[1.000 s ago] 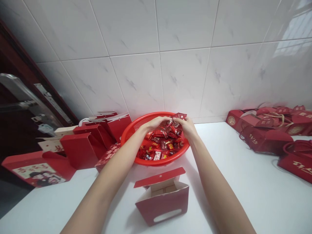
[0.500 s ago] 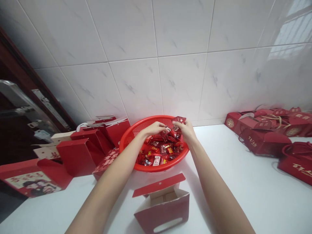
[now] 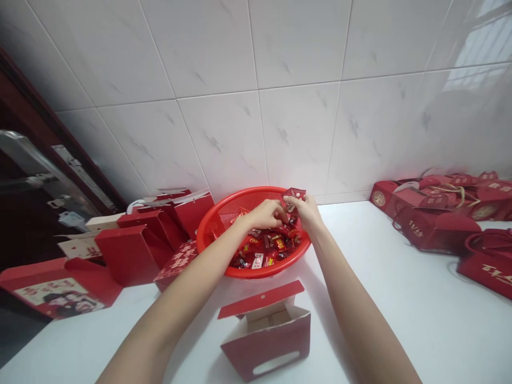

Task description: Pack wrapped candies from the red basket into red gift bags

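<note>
A red plastic basket (image 3: 205,226) by the wall holds wrapped candies (image 3: 267,246). Over its right rim, my right hand (image 3: 307,212) is closed on a dark red candy packet (image 3: 296,193). My left hand (image 3: 269,214) reaches into the basket with fingers curled down among the candies beside my right hand; what lies in the fingertips is hidden. In front of the basket stands a red gift box (image 3: 267,341) with its flap raised, its pale inside showing and an oval handle slot in its front.
Several red gift boxes (image 3: 122,256) stand upright with raised flaps on the left of the white table (image 3: 356,250). Closed red boxes with handles (image 3: 438,229) sit at the right. Behind is a tiled wall (image 3: 300,133); a dark door (image 3: 20,213) is at the far left.
My left hand has moved right and a little down among the candies, nearer my right hand, its fingers now curled. My right hand keeps hold of the candy packet almost in place.
</note>
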### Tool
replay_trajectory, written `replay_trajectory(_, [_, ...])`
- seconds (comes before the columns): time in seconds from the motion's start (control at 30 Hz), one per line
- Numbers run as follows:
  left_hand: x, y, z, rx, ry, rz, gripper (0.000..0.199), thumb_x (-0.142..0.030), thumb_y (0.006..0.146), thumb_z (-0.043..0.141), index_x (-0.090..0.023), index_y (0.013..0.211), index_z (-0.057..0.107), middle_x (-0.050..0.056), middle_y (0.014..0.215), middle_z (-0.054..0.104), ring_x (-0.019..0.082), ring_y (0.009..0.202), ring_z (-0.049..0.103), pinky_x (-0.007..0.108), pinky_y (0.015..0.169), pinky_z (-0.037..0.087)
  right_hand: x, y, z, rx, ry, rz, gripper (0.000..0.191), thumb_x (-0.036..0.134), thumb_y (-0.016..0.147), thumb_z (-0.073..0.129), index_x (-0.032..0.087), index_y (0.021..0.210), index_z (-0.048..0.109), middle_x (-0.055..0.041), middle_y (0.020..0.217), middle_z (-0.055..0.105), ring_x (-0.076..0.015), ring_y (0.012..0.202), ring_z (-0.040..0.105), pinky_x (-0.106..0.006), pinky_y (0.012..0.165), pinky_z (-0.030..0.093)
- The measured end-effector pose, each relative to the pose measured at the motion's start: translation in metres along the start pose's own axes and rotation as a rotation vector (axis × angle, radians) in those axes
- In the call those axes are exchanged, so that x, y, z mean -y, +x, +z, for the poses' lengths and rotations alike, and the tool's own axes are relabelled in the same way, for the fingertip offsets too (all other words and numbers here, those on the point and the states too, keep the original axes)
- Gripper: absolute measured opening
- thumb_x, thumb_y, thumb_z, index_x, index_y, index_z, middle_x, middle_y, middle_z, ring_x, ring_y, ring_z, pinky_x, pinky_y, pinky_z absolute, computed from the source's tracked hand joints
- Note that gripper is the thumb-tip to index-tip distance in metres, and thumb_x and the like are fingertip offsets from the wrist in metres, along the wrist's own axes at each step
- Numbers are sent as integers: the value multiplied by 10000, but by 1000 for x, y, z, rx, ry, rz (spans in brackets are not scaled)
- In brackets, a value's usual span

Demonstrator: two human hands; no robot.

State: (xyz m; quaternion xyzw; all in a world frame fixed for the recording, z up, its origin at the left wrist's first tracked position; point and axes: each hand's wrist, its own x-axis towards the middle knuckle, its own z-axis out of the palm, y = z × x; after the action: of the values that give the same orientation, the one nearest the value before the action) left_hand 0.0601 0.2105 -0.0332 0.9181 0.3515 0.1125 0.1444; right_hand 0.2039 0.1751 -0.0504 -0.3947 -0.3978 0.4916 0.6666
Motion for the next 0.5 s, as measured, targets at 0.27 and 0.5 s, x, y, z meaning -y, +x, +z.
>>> replay_trajectory(0.27, [-5, 2, 23, 464, 23, -22, 347, -72, 558, 751, -240, 856, 810, -11, 768, 747, 189, 673, 633, 253, 623, 451, 2, -2, 0, -5, 10, 21, 224, 288, 551, 784, 185, 612, 594, 25, 554, 593, -121, 539, 532, -246, 520, 444])
replay_trajectory(0.5, [5, -1, 10, 321, -161, -156, 99, -216, 568, 783, -233, 656, 740, -20, 650, 711, 183, 646, 636, 244, 589, 432, 2, 0, 1, -15, 59, 33, 214, 304, 569, 787, 191, 639, 619, 23, 576, 602, -130, 562, 573, -260, 550, 484])
